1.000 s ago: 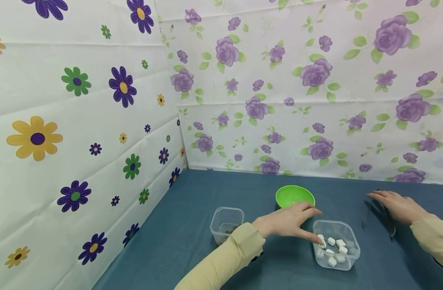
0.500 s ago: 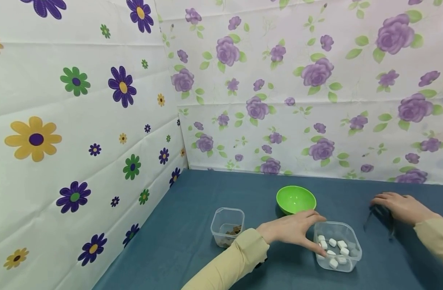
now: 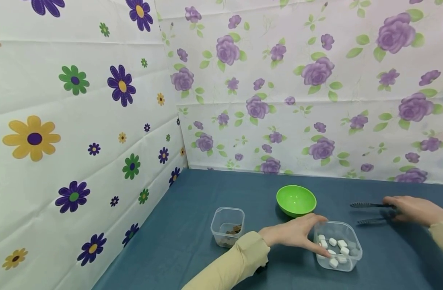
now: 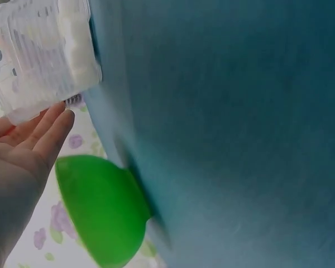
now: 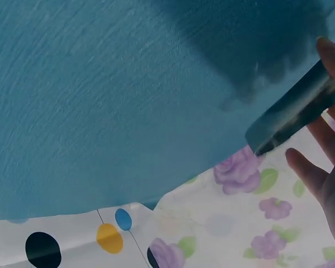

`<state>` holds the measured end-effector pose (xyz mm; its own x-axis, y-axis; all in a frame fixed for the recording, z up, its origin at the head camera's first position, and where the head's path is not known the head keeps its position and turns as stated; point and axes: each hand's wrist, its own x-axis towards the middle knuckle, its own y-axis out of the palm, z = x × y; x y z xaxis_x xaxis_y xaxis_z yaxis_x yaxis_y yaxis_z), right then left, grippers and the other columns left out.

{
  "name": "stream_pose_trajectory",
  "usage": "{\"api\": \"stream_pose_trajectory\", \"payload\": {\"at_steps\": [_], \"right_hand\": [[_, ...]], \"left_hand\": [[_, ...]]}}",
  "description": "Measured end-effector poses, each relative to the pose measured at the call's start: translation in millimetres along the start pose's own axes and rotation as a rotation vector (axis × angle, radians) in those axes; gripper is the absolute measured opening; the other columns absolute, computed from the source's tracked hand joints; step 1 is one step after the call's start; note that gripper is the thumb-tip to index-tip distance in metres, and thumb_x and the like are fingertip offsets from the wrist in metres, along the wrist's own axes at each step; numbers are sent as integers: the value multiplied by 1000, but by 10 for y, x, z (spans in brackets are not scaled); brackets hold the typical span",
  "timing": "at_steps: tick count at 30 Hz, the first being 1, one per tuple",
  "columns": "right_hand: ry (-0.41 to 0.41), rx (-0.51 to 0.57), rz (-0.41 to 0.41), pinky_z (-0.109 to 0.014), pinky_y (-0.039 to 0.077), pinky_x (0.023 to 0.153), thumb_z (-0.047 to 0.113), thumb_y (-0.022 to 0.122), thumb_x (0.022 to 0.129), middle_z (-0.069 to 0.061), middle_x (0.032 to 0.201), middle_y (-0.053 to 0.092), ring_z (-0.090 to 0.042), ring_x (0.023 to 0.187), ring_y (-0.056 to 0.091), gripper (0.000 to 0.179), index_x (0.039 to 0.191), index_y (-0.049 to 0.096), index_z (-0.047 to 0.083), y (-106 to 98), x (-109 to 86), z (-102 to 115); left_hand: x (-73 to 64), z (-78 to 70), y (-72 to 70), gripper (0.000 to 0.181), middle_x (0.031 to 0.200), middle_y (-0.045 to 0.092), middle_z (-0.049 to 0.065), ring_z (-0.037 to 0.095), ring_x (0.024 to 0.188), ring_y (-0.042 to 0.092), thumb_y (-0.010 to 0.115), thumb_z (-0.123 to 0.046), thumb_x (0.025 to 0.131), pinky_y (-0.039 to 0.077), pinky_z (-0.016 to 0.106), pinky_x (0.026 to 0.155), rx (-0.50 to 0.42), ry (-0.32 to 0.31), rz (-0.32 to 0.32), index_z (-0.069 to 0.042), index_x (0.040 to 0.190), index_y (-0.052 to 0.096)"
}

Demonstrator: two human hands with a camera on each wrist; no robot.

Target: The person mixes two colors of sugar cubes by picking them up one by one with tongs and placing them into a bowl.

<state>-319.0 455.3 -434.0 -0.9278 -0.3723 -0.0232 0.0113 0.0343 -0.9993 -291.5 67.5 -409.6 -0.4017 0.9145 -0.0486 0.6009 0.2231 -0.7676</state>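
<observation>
In the head view my left hand (image 3: 295,234) reaches over the left side of a clear plastic container (image 3: 353,257) of small white blocks (image 3: 341,243). Its thumb and fingers spread across that side; in the left wrist view straight fingers (image 4: 54,134) touch the container (image 4: 33,67). My right hand (image 3: 418,210) grips dark tongs (image 3: 369,205) above the table at the right. Their two ridged tips point left and stand apart. The right wrist view shows the tongs' broad end (image 5: 293,114) between thumb and fingers, with the rest cut off by the frame.
A green bowl (image 3: 295,199) stands behind the left hand. Left of that hand, a second clear container (image 3: 221,221) holds brown pieces (image 3: 235,229). The blue tabletop (image 3: 163,241) meets flowered sheets (image 3: 243,133) at the back and left.
The right hand has turned the tongs: their tips pointed toward me earlier and now point left. The left hand has shifted slightly down and right, staying at the container.
</observation>
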Motion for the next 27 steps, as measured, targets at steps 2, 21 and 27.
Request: {"api": "stream_pose_trajectory", "payload": {"at_steps": [2,21,27], "right_hand": [[0,48,8,-44,49,57,16,80,64,-13,87,57,-32,75,57,46,97,55,-4,-40,-10,4],[-79,232,-175,-23,33,44,4,67,80,6,67,41,-1,53,38,38,107,41,-4,-383,-196,490],[18,220,-117,-25,28,43,27,64,84,4,64,38,-8,49,35,52,117,44,-9,-472,-202,622]], "left_hand": [[-6,17,15,73,135,32,-8,-1,119,31,68,-23,83,32,15,93,-65,1,-10,-17,142,25],[-8,30,81,78,133,31,-9,1,117,34,71,-21,81,37,18,90,-155,-15,-44,-19,142,23],[9,25,73,76,132,34,-8,2,115,36,71,-20,81,38,17,88,-157,-10,-41,-18,141,25]]}}
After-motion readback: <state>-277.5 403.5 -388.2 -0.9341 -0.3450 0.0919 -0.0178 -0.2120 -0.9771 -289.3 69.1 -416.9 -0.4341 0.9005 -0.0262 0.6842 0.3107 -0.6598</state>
